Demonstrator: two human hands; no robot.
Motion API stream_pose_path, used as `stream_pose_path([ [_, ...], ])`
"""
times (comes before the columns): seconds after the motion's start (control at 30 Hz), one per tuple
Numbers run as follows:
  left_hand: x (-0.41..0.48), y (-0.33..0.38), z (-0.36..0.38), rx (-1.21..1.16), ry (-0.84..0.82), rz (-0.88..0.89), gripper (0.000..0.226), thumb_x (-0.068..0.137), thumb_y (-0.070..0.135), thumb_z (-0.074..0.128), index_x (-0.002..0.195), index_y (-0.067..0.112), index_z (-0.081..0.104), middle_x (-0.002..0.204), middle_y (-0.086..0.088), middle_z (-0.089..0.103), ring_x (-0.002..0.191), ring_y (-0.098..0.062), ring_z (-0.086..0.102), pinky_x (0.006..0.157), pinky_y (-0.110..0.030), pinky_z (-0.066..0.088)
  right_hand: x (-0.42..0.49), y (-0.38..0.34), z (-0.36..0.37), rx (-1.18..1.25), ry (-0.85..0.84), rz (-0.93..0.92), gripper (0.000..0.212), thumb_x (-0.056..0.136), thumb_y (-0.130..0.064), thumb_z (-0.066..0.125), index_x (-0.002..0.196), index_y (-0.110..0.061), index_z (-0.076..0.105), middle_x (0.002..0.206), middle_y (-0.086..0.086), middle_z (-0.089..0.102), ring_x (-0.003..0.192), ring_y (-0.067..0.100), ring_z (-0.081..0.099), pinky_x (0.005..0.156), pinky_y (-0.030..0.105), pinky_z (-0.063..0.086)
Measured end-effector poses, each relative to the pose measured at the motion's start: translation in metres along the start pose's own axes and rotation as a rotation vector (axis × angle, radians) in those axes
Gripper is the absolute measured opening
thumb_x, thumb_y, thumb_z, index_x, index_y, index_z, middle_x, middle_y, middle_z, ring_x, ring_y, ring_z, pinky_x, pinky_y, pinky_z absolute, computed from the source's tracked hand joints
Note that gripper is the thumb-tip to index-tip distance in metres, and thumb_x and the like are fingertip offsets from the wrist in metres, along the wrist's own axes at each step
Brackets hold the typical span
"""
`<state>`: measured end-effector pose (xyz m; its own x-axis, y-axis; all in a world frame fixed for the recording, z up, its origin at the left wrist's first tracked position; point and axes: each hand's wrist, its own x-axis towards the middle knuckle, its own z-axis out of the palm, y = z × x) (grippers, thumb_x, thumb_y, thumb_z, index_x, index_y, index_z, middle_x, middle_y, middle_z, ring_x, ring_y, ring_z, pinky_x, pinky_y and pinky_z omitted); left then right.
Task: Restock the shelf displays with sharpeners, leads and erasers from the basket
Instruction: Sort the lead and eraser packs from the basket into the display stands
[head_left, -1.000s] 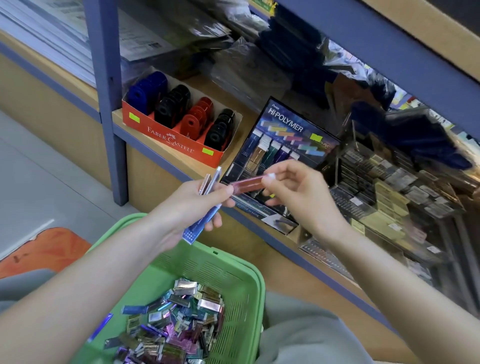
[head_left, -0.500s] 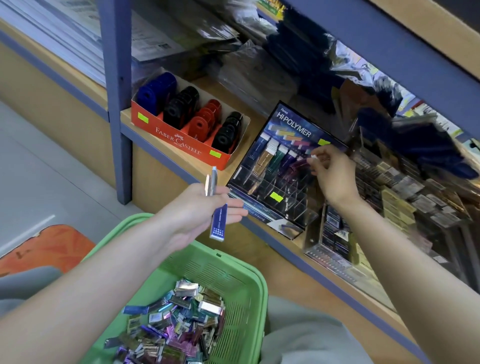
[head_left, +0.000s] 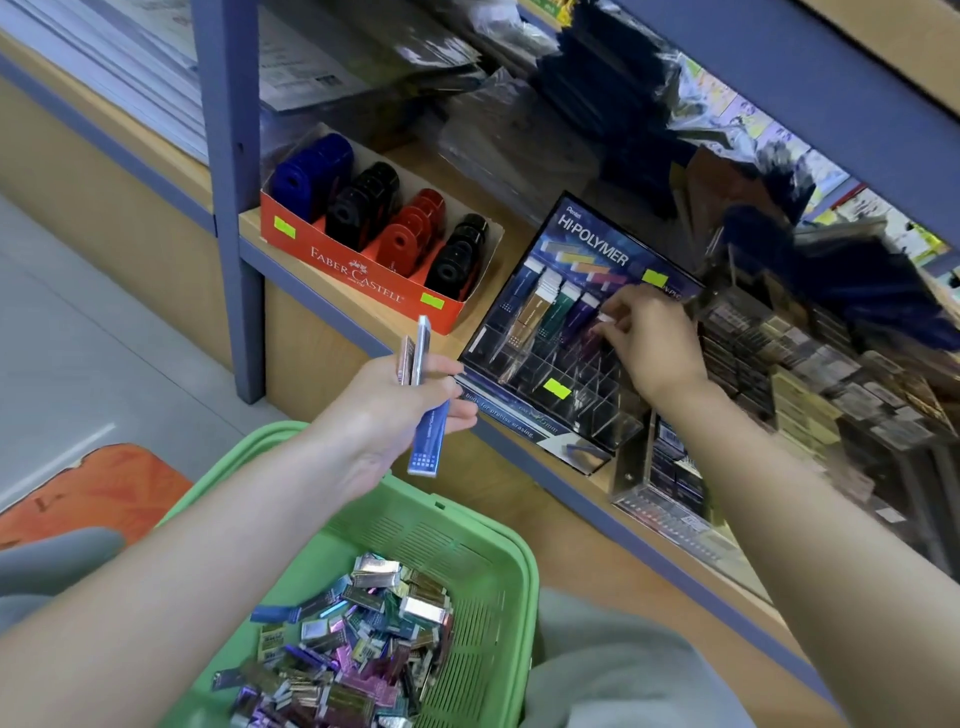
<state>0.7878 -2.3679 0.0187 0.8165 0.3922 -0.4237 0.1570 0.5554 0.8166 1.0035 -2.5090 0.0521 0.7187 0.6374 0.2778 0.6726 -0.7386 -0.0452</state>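
Our left hand (head_left: 400, 410) grips two eraser sticks (head_left: 426, 431), blue and pink, above the green basket (head_left: 467, 525) of packets. Ahead and to its right, our right hand (head_left: 652, 345) pinches a maroon stick (head_left: 589, 335) in a slot of the Hi-Polymer display (head_left: 587, 249).

Blue metal upright (head_left: 228, 156): one, standing far left of centre.
Blue rail (head_left: 805, 88): sloping across the far right.
Pale wood panel (head_left: 311, 338): low, just right of the upright.
Grey floor (head_left: 78, 338): left side.
Orange mat (head_left: 98, 483): near left, lying on the floor.
White paper stacks (head_left: 104, 62): far left.
Plastic-wrapped dark packs (head_left: 597, 104): far centre, blurred.
Grey cloth (head_left: 623, 675): near right.
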Motion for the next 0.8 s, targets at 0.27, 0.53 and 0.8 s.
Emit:
stream_pose_path([
  [0.27,0.006,0.003,-0.002,-0.150,0.151,0.038,0.013,0.096,-0.006,0.043,0.092,0.004,0.049,0.097,-0.020,0.053,0.082,-0.023,0.067,0.077,-0.032,0.055,-0.043,-0.045,-0.017,0.414,0.196,0.075,0.015,0.095,-0.015,0.053,0.109,-0.011,0.050,0.101,0.000,0.052,0.073,0.003,0.047,0.067,0.010,0.041],
  [0.53,-0.007,0.001,0.003,-0.179,0.193,0.071,0.015,0.096,-0.007,0.043,0.092,0.007,0.047,0.097,-0.019,0.056,0.088,-0.024,0.067,0.089,-0.033,0.051,-0.116,-0.117,-0.016,0.715,-0.446,0.146,0.022,0.095,-0.042,0.050,0.088,-0.023,0.059,0.078,-0.006,0.062,0.065,0.002,0.053,0.066,0.020,0.046],
  [0.8,-0.030,0.001,-0.004,-0.054,0.054,0.158,0.011,0.096,-0.002,0.046,0.092,0.007,0.050,0.096,-0.017,0.060,0.091,-0.020,0.068,0.082,-0.030,0.053,-0.128,-0.131,-0.020,1.171,-0.707,0.360,0.008,0.091,-0.019,0.063,0.083,-0.015,0.063,0.072,-0.003,0.062,0.062,0.003,0.056,0.061,0.014,0.050],
])
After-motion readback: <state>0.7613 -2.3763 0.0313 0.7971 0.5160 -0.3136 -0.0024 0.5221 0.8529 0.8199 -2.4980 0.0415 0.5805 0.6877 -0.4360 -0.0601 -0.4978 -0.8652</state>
